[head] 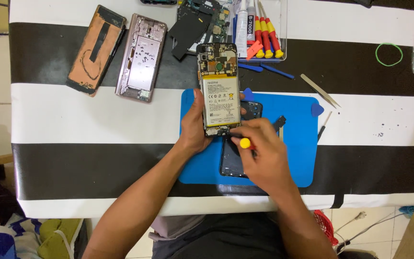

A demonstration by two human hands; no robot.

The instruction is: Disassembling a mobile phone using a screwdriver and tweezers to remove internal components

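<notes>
My left hand (193, 125) grips an opened smartphone (219, 88) by its lower left edge, back side up, with the white battery and the circuit board exposed. My right hand (260, 151) holds a small screwdriver with a yellow and red handle (245, 143), its tip at the phone's bottom end. Under my hands lies a blue work mat (298, 144), and on it a dark back cover (231, 163), partly hidden by my right hand.
A copper-coloured phone panel (97, 48) and a pink metal phone frame (141, 57) lie at the back left. A clear tray with red and yellow screwdrivers (267, 36) and a glue tube stands behind. Tweezers (319, 90), a blue pick (317, 110) and a green rubber band (389, 54) lie right.
</notes>
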